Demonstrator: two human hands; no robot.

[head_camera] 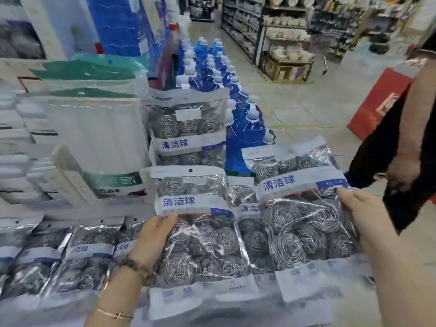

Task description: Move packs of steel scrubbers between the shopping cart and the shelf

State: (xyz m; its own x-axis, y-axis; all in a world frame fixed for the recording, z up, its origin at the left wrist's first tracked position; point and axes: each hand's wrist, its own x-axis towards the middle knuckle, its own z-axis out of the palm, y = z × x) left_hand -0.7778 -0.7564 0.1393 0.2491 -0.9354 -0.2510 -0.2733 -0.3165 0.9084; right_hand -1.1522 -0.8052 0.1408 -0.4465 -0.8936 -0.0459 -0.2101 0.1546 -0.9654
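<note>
My left hand grips the left edge of a clear pack of steel scrubbers with a white band and blue lettering. My right hand grips the right edge of a second scrubber pack, held a little higher and tilted. A third pack shows between the two. More scrubber packs lie in a row on the shelf at the lower left. Another pack stands upright behind. No shopping cart is in view.
Tall white packs with green tops stand on the shelf at left. Blue bottles with white caps run in rows beyond. Another person in black stands close at right beside a red box. The aisle floor stretches ahead.
</note>
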